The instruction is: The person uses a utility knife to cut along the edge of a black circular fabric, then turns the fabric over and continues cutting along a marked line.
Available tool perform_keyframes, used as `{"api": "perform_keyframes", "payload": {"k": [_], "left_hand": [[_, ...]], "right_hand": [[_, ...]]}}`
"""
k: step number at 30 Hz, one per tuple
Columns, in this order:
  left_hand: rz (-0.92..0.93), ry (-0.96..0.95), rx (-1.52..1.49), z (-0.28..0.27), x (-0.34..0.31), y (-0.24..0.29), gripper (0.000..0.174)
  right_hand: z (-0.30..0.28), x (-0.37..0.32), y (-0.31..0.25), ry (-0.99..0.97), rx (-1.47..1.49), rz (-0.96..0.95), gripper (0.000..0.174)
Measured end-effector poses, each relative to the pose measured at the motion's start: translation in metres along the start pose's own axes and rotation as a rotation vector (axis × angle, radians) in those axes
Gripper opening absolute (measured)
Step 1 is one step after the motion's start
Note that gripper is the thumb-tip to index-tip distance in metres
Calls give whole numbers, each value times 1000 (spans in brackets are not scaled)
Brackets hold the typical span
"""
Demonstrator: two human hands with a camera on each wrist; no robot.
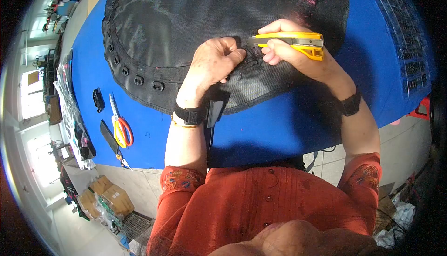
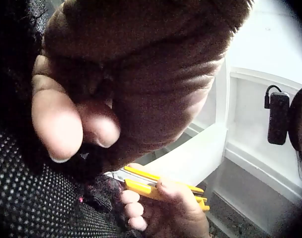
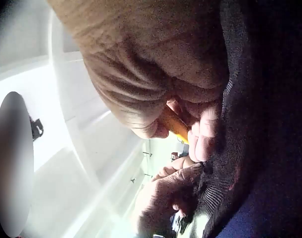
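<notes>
A large rounded black mesh panel (image 1: 186, 18) lies across the blue table, with black plastic fittings (image 1: 138, 80) along its near left border. My left hand (image 1: 210, 64) pinches the panel's dark material between thumb and curled fingers; in the left wrist view its fingertips (image 2: 59, 126) press close to the weave. Yellow-handled thread snips (image 1: 313, 36) are gripped in my right hand (image 1: 309, 66), their tips pointing left toward the left thumb. Frayed black threads (image 1: 253, 53) lie between the two hands. In the right wrist view the palm hides most of the snips.
On the blue table (image 1: 260, 137), scissors with orange and yellow handles (image 1: 123, 132) lie at the left beside a dark flat strip (image 1: 109, 137) and a small black piece (image 1: 98, 100). Clear plastic-wrapped black parts (image 1: 412, 56) lie at the right edge. Cardboard boxes (image 1: 116, 200) stand on the floor.
</notes>
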State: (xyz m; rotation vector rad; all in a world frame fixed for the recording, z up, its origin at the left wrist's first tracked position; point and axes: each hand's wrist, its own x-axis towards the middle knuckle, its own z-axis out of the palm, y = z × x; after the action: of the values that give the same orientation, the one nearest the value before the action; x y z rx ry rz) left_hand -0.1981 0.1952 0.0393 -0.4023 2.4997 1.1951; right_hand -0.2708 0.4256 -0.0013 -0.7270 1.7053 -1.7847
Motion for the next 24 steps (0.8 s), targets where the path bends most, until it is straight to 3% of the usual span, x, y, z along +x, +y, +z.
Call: {"api": "perform_keyframes", "payload": {"k": [24], "left_hand": [[-4, -8, -14, 0, 3, -3, 35]], "right_hand": [[-12, -3, -5, -109, -18, 60, 27]]}}
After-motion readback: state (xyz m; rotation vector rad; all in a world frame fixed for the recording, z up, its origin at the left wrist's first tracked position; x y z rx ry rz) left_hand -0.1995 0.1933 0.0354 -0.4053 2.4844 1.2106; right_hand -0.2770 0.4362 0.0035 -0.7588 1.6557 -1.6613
